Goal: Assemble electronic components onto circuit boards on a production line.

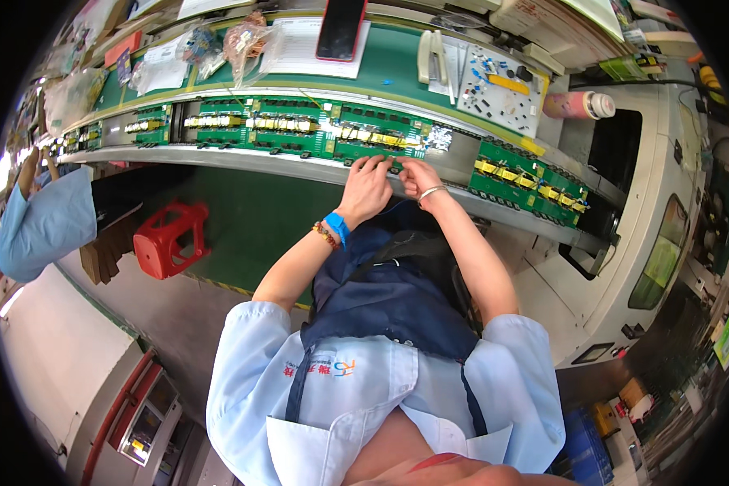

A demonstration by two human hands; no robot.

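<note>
Green board [376, 136] just beyond left fingers [368, 165], right fingers [410, 168]; both curled, cannot tell if grasping.

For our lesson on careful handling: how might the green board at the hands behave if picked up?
The board would probably stay stiff: it looks flat, without sagging. It is likely fragile, with yellow parts crowded along its middle. Lying flat, it seems unlikely to roll.
</note>
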